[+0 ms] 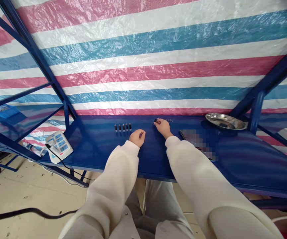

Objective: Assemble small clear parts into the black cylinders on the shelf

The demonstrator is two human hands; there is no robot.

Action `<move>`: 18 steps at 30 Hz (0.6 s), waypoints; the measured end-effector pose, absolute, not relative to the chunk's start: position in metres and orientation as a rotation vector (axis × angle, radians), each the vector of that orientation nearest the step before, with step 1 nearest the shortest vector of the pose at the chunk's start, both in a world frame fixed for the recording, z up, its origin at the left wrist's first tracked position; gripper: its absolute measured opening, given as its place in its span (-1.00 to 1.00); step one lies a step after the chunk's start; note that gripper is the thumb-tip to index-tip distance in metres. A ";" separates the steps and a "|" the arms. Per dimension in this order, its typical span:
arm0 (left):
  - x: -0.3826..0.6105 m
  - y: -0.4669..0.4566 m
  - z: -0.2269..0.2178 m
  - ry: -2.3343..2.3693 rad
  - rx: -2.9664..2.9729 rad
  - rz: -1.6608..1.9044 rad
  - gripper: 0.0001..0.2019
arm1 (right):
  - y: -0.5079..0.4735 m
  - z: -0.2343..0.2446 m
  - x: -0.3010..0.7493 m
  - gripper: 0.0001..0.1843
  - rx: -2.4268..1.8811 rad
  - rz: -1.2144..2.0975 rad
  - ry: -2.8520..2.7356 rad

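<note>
Striped tarpaulin (143, 66) backs the blue shelf (103, 146). My right hand (162, 127) pinches a small dark cylinder (155, 120) near the back edge. My left hand (137, 137) rests loosely curled, nearer the row of five upright cylinders (122, 127), which runs sideways just to its left.

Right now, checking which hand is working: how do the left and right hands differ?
The left hand is curled in a loose fist, nearer the person; the right hand reaches farther, fingers on a small dark piece. Both wear cream sleeves over the blue table.
</note>
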State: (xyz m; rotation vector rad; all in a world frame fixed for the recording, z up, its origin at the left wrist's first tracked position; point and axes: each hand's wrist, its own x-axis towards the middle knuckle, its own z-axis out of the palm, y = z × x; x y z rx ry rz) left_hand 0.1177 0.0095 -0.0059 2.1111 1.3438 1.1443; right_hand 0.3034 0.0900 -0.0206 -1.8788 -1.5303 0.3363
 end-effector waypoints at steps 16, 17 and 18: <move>0.120 0.004 0.000 1.333 2.186 1.119 -0.86 | 0.101 -0.019 0.307 -0.88 -1.929 0.334 -1.608; 0.120 0.004 0.000 1.334 2.186 1.119 -0.86 | 0.102 -0.019 0.307 -0.88 -1.925 0.333 -1.610; 0.120 0.004 0.001 1.336 2.185 1.118 -0.86 | 0.102 -0.019 0.306 -0.88 -1.919 0.330 -1.610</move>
